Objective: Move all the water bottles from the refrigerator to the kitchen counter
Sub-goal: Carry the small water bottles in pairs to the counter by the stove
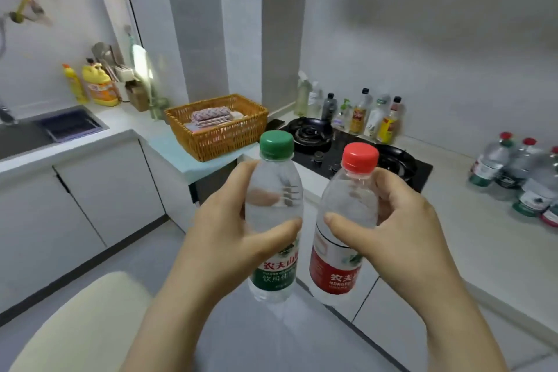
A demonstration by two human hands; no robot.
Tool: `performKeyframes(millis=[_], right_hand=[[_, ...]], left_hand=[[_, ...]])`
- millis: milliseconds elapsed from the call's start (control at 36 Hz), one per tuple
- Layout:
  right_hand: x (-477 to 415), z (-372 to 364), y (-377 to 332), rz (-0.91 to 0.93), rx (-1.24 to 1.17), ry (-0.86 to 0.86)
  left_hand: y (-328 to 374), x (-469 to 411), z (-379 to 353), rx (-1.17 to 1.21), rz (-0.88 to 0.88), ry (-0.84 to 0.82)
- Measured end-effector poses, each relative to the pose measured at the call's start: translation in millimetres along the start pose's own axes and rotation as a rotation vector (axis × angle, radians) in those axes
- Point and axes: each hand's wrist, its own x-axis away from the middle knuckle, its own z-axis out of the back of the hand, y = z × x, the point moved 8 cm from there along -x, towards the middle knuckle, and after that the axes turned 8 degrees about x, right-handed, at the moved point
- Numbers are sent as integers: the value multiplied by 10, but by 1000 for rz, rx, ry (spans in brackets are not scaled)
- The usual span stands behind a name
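My left hand grips a clear water bottle with a green cap and green label upright in front of me. Beside it, my right hand grips a water bottle with a red cap and red label, also upright. Both bottles hang in the air above the floor, just short of the counter's corner. Several more water bottles with red caps stand grouped on the white kitchen counter at the far right. The refrigerator is out of view.
A black gas hob with two burners lies behind the held bottles. Condiment bottles line the wall behind it. A wicker basket with folded cloths sits at the counter corner. A sink and detergent bottles are at the left.
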Motion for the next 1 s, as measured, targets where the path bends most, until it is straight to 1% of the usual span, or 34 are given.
performKeyframes(millis=[167,306,528,778,1000], right_hand=[[23,386,379,-142,74,125],[-13,720,660,-181,85,195],[-144,1426,1186,-230,114,286],[-371,2181,1722,-245,137,312],[-533,2551,2252,-350,167,301]], left_hand=[[0,-288,-577,73,-17,-157],[85,-489,-1040,98,-49,-240],[392,-849,-1938,74,-115,-339],[667,-1161,-2890,66,-154,-377],[682,-1408,-3537,49,-147,-432]])
